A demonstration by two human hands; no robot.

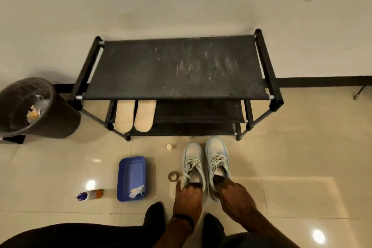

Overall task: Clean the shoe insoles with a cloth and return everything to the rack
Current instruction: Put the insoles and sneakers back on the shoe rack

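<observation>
From the head camera, a pair of pale blue lace-up sneakers stands side by side on the tiled floor (281, 167), toes toward the black shoe rack (177, 68). The left hand (187, 197) reaches into the heel opening of the left sneaker (193, 159); its fingers are curled over the heel collar and grip it, with the thumb out to the side near a small ring-shaped object (173, 176) on the floor. The right hand (235, 193) does the same with the right sneaker (217, 157): fingertips hooked inside the heel opening, gripping the collar. Both sneakers rest on the floor just in front of the rack's front edge.

Two beige insoles (133, 116) lie side by side at the left end of a lower rack shelf, heels jutting past its front edge. A blue tray (130, 169) sits on the floor left of the sneakers, with a crumpled white cloth (137, 191) in its near right corner. A spray bottle (90, 195) lies on its side left of the tray. A small pale cap-like object (169, 146) stands near the rack's front. A black waste bin (30, 106) stands beside the rack's left end, against the wall.
</observation>
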